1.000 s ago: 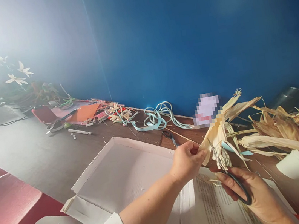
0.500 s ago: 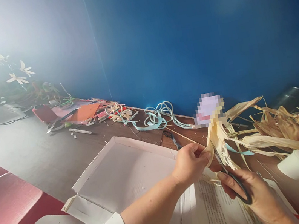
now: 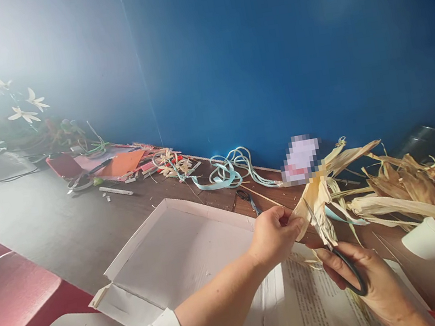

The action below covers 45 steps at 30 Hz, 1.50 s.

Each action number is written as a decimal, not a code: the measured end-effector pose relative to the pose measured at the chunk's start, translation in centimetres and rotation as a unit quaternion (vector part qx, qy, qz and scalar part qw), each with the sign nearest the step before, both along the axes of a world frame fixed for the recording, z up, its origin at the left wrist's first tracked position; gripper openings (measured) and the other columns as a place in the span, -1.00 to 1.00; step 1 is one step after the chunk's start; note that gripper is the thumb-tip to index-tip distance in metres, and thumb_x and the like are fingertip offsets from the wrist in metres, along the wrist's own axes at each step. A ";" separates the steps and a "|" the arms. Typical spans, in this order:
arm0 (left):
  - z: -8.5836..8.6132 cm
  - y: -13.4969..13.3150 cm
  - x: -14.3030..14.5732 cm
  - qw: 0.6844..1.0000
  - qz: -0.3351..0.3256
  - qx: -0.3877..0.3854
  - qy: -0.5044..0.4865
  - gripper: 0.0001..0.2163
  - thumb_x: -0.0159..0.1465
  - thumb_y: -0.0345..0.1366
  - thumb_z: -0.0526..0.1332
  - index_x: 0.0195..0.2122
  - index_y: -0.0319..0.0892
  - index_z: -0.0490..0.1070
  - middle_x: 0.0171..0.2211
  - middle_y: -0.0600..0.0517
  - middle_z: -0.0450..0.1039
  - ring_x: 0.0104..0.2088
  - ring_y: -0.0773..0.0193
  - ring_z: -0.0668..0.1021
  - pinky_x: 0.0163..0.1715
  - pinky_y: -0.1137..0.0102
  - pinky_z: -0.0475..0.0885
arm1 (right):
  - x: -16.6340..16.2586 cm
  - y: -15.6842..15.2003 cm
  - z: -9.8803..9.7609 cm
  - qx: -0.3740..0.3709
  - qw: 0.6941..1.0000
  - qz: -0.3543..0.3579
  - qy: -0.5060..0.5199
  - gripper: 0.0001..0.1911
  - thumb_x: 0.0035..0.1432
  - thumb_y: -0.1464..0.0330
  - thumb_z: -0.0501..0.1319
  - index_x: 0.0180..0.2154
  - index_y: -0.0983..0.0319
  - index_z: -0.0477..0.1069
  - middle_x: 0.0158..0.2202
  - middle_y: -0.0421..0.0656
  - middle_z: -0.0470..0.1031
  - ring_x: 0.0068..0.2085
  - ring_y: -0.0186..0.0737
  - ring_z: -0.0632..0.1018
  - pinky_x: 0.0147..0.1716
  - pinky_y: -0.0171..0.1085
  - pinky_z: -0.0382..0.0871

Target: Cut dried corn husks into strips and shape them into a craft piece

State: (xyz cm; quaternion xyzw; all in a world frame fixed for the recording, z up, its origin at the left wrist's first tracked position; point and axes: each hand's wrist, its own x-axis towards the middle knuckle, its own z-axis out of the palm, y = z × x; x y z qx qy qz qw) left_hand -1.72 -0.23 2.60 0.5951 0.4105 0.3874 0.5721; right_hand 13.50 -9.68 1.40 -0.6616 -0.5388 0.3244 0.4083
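My left hand [image 3: 274,233] pinches the edge of a pale dried corn husk [image 3: 315,196] between thumb and fingers, over the printed paper. In my right hand [image 3: 365,277] is a pair of scissors [image 3: 350,269], its dark handle loop around my fingers. The blades point up and lie against the husk, just right of my left fingertips. Part of the husk's lower end hangs in shreds near the blades. More dried husks [image 3: 417,185] are heaped to the right of my hands.
A flattened white cardboard box [image 3: 189,240] and a printed sheet [image 3: 319,301] lie beneath my arms. Beyond are other scissors [image 3: 249,200] and light-blue ribbon [image 3: 223,176]. At the right lies a white cup [image 3: 431,241]. A blue wall [image 3: 266,54] bounds the back; a red chair [image 3: 19,302] stands left.
The husk has tilted, its upper end spreading to the right. My left fingers have shifted slightly left with its edge, while the scissors stay against the husk.
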 end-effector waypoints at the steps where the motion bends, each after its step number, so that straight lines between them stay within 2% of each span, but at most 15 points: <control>1: 0.1 0.0 0.0 1.000 0.001 0.002 0.003 -0.82 0.12 -0.23 0.26 -0.49 -0.22 0.33 -0.56 0.17 0.28 -0.50 0.44 0.28 -0.52 0.50 0.13 | 0.0 0.0 0.0 0.000 1.000 -0.001 0.003 -0.50 0.09 -0.08 0.26 -0.60 0.17 0.36 -0.72 -0.29 0.22 -0.60 -0.34 0.25 -0.57 -0.31 0.11; 6: 0.2 0.3 -0.3 0.999 -0.029 -0.012 0.016 -0.83 0.11 -0.22 0.30 -0.44 -0.23 0.40 -0.53 0.15 0.32 -0.49 0.43 0.32 -0.50 0.51 0.18 | 0.0 0.1 0.0 -0.012 1.000 -0.006 0.019 -0.50 0.11 -0.09 0.24 -0.58 0.17 0.38 -0.70 -0.27 0.25 -0.59 -0.31 0.28 -0.56 -0.29 0.16; 9: -0.1 0.4 -0.3 0.997 -0.069 -0.046 0.011 -0.87 0.08 -0.30 0.30 -0.39 -0.22 0.42 -0.52 0.14 0.36 -0.51 0.42 0.36 -0.51 0.51 0.23 | 0.2 0.2 -0.1 -0.020 0.999 -0.009 0.032 -0.49 0.09 -0.08 0.26 -0.62 0.17 0.32 -0.68 -0.26 0.27 -0.58 -0.31 0.31 -0.55 -0.29 0.19; 13: -0.1 0.4 -0.1 0.989 -0.106 -0.101 -0.010 -0.91 0.09 -0.39 0.28 -0.39 -0.22 0.39 -0.59 0.15 0.33 -0.60 0.44 0.36 -0.59 0.52 0.28 | 0.5 0.3 -0.3 -0.021 1.000 -0.005 0.021 -0.52 0.09 -0.07 0.26 -0.58 0.16 0.39 -0.67 -0.25 0.32 -0.57 -0.29 0.33 -0.55 -0.28 0.20; 18: 0.6 0.5 0.0 0.987 -0.076 -0.138 -0.039 -0.91 0.11 -0.45 0.27 -0.44 -0.22 0.35 -0.64 0.16 0.33 -0.64 0.45 0.37 -0.61 0.52 0.36 | 0.7 0.5 -0.1 -0.047 0.998 0.010 0.047 -0.57 0.05 -0.10 0.27 -0.42 0.15 0.50 -0.57 -0.20 0.49 -0.50 -0.19 0.49 -0.47 -0.27 0.39; 22: 0.5 0.6 0.1 0.993 -0.018 -0.106 -0.055 -0.92 0.08 -0.45 0.25 -0.46 -0.21 0.34 -0.60 0.15 0.35 -0.64 0.46 0.37 -0.64 0.54 0.33 | 0.8 0.7 0.1 -0.067 0.993 0.080 0.045 -0.57 0.07 -0.07 0.27 -0.23 0.11 0.55 -0.52 -0.19 0.55 -0.45 -0.15 0.55 -0.38 -0.25 0.47; 26: -0.2 0.7 0.1 0.997 0.009 -0.051 -0.049 -0.95 0.08 -0.40 0.23 -0.43 -0.20 0.36 -0.51 0.12 0.40 -0.59 0.44 0.39 -0.63 0.53 0.31 | 0.9 0.7 0.0 -0.081 0.989 0.120 0.042 -0.59 0.09 -0.07 0.25 -0.19 0.06 0.55 -0.50 -0.18 0.55 -0.42 -0.10 0.56 -0.36 -0.20 0.50; 32: -0.3 0.5 0.0 1.000 0.002 -0.021 -0.022 -0.94 0.10 -0.34 0.21 -0.41 -0.19 0.38 -0.49 0.10 0.41 -0.57 0.42 0.40 -0.60 0.52 0.28 | 0.7 0.7 -0.1 -0.097 0.987 0.107 0.074 -0.59 0.02 -0.08 0.29 -0.29 0.09 0.57 -0.58 -0.20 0.48 -0.51 -0.17 0.49 -0.47 -0.25 0.43; 36: -0.3 0.5 0.0 1.000 0.003 -0.007 -0.011 -0.93 0.12 -0.32 0.21 -0.40 -0.19 0.38 -0.48 0.09 0.43 -0.55 0.40 0.40 -0.59 0.52 0.27 | 0.9 0.7 -0.1 -0.102 0.987 0.100 0.071 -0.58 0.04 -0.05 0.30 -0.26 0.13 0.58 -0.62 -0.24 0.43 -0.55 -0.23 0.43 -0.50 -0.29 0.37; 45: -0.3 0.4 0.0 0.999 -0.001 -0.018 -0.037 -0.93 0.12 -0.31 0.21 -0.40 -0.18 0.37 -0.48 0.10 0.42 -0.57 0.40 0.39 -0.60 0.49 0.30 | 1.1 0.8 -0.3 -0.102 0.990 0.092 0.041 -0.55 0.07 -0.04 0.28 -0.19 0.15 0.58 -0.65 -0.27 0.37 -0.57 -0.22 0.41 -0.52 -0.27 0.35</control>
